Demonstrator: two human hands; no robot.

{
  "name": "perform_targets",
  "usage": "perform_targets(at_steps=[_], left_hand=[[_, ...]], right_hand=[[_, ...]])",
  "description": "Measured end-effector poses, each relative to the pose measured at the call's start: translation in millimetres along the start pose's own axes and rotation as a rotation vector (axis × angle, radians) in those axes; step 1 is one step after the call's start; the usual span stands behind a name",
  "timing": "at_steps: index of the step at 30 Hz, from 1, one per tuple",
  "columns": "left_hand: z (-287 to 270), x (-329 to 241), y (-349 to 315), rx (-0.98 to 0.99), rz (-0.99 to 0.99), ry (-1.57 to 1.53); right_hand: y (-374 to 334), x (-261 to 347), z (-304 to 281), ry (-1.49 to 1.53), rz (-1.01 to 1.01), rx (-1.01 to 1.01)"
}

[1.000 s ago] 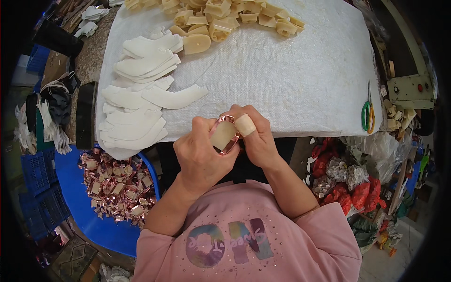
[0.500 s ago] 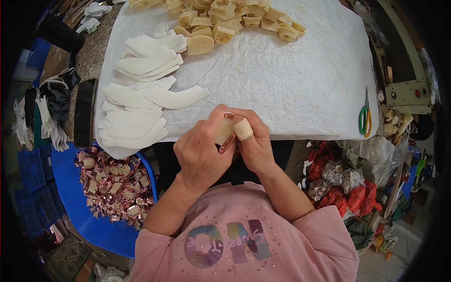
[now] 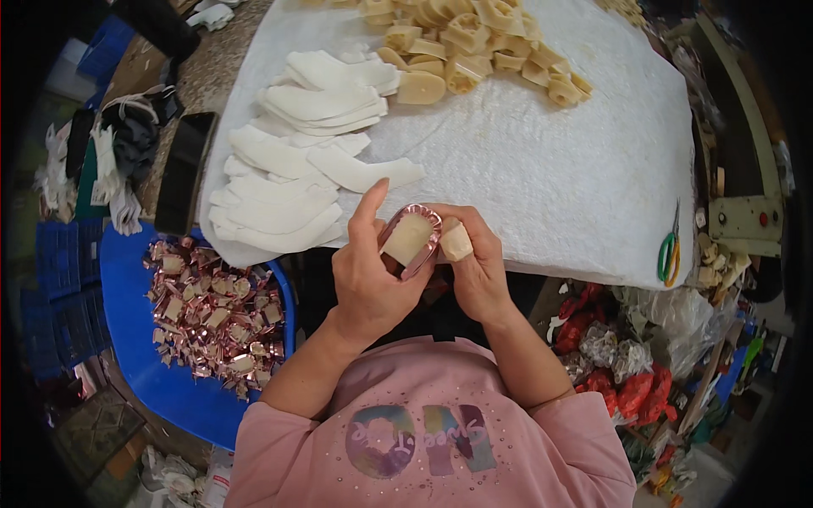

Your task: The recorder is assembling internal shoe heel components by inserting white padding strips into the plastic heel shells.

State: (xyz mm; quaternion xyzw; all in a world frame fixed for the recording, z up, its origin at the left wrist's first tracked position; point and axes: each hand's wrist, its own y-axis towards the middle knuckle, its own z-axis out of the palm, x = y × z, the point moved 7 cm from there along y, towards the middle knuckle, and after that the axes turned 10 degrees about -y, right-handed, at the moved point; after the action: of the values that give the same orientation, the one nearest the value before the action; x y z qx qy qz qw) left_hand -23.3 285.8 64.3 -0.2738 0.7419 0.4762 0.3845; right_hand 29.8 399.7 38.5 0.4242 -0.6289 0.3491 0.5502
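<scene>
Between my hands is a metallic pink piece (image 3: 412,241), shaped like a shoe heel, with a cream flat face and a pleated shiny rim round its curved end. My left hand (image 3: 370,275) grips its left side, index finger raised off it. My right hand (image 3: 481,271) closes on its right edge, fingers partly hidden behind. A cream, cap-like cover (image 3: 456,241) sits at my right thumb; I cannot tell whether it is a wrap or a held block. White curved cutouts (image 3: 284,207) lie in overlapping piles beyond my left hand.
A heap of tan moulded pieces (image 3: 466,72) sits at the back of the white-covered table (image 3: 542,186). At left, a blue tub (image 3: 127,326) holds many pink metallic pieces; a dark phone (image 3: 185,173) lies above it. Scissors (image 3: 669,258) rest at the right edge, above plastic bags (image 3: 635,394).
My left index finger has lifted off the pink piece, and the piece has turned so its cream face and pleated rim show. The whole view has shifted, with the table appearing farther right.
</scene>
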Motion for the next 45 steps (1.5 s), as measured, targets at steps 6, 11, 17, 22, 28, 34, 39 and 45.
perform_targets(at_steps=[6, 11, 17, 22, 28, 34, 39, 45], left_hand=[[-81, 26, -9, -0.117, -0.091, 0.314], [-217, 76, -60, -0.504, -0.263, 0.748], [-314, 70, -104, -0.793, -0.512, 1.41], [-235, 49, -52, -0.614, -0.237, 1.006], [-76, 34, -5, -0.044, -0.237, -0.11], [13, 26, 12, 0.287, -0.388, -0.527], [20, 45, 8, 0.132, -0.554, -0.679], [24, 47, 6, 0.186, -0.532, -0.615]], right_hand=[[29, 9, 3, -0.518, -0.37, 0.029], [45, 13, 15, -0.819, -0.442, -0.019], [55, 14, 26, -0.839, -0.464, -0.031], [62, 11, 35, -0.881, -0.48, -0.018], [49, 3, -7, -0.216, -0.227, -0.034], [40, 15, -18, -0.036, -0.168, 0.322], [85, 11, -54, -0.397, -0.215, -0.114], [137, -5, -64, -0.712, -0.082, -0.605]])
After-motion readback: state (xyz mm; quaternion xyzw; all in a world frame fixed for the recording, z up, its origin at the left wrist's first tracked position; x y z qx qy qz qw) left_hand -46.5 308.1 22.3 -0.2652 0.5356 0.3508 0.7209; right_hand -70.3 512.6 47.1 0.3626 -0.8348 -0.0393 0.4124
